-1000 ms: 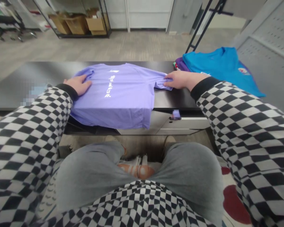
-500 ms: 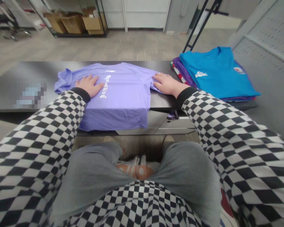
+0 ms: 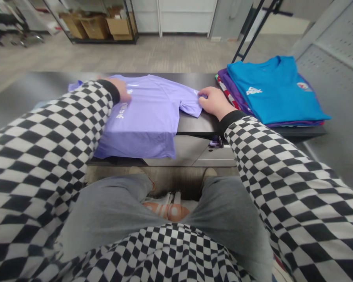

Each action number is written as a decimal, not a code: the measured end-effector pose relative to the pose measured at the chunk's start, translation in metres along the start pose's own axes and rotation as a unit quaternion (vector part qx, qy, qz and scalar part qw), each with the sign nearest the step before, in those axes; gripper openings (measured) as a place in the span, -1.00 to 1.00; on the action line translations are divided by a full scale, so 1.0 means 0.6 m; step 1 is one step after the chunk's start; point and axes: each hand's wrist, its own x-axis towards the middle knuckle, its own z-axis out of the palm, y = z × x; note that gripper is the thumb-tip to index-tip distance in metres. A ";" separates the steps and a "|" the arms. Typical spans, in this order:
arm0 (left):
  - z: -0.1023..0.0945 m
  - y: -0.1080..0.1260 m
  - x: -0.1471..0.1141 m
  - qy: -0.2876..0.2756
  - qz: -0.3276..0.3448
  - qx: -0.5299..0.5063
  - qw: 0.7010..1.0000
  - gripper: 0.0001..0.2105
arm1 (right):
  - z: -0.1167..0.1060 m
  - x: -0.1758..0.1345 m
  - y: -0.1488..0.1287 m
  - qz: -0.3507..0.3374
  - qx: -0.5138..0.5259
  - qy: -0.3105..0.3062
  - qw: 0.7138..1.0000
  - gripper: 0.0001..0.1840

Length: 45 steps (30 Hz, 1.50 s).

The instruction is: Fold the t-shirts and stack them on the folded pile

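Note:
A lilac T-shirt [image 3: 148,113] with white printed characters lies spread on the dark table, its hem hanging over the front edge. At the end of its right-hand sleeve, my right hand [image 3: 215,102] has its fingers curled and closed on the cloth. My left hand [image 3: 120,88] rests on the shirt's upper left, near the collar. Its fingers are mostly hidden behind my checkered cuff and blurred, so their grip is unclear. My left forearm covers most of the other sleeve.
A folded stack of shirts with a blue T-shirt [image 3: 276,92] on top sits at the right of the table [image 3: 194,80]. Behind it stands a black metal frame [image 3: 250,39]. Cardboard boxes [image 3: 95,28] fill a shelf across the floor. A grey perforated panel [image 3: 338,74] borders the right side.
My left hand has moved up and slightly right across the shirt toward the collar. My right hand went from lying flat to curled on the sleeve end, and the sleeve is straighter.

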 end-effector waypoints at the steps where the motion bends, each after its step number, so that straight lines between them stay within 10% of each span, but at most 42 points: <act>1: -0.002 0.042 0.007 0.025 -0.007 0.016 1.000 0.33 | 0.000 0.000 0.000 0.002 -0.003 0.002 1.000 -0.56; 6: 0.046 0.261 -0.010 0.038 0.169 -0.052 0.984 -0.19 | -0.001 -0.004 -0.002 0.015 -0.022 0.008 1.000 -0.59; 9: 0.085 0.317 -0.020 -0.008 0.185 -0.023 0.982 -0.19 | -0.001 -0.008 -0.004 0.041 -0.031 0.022 0.998 -0.64; 21: 0.095 0.319 0.057 -0.091 0.185 -0.034 0.978 0.19 | 0.008 0.014 0.028 0.041 -0.037 0.022 0.998 -0.53; 32: 0.104 0.320 -0.010 0.021 0.197 -0.078 0.977 -0.30 | 0.009 0.009 0.022 0.019 0.005 0.025 0.999 -0.53; 45: 0.111 0.347 0.025 -0.039 0.195 -0.051 0.979 -0.03 | -0.002 0.003 0.020 0.027 0.048 0.057 0.997 -0.46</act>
